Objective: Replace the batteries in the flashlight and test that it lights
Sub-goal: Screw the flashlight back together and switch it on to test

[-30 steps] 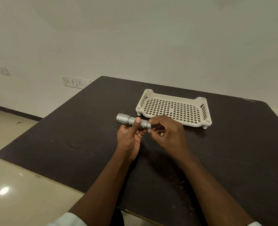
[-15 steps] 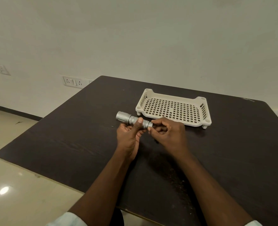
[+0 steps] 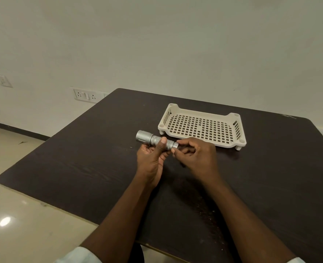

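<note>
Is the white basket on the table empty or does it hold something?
Empty. Only the perforated floor of the white basket shows; nothing lies inside.

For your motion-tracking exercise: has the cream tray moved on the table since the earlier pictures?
No. The cream tray sits at the same spot near the table's far edge.
</note>
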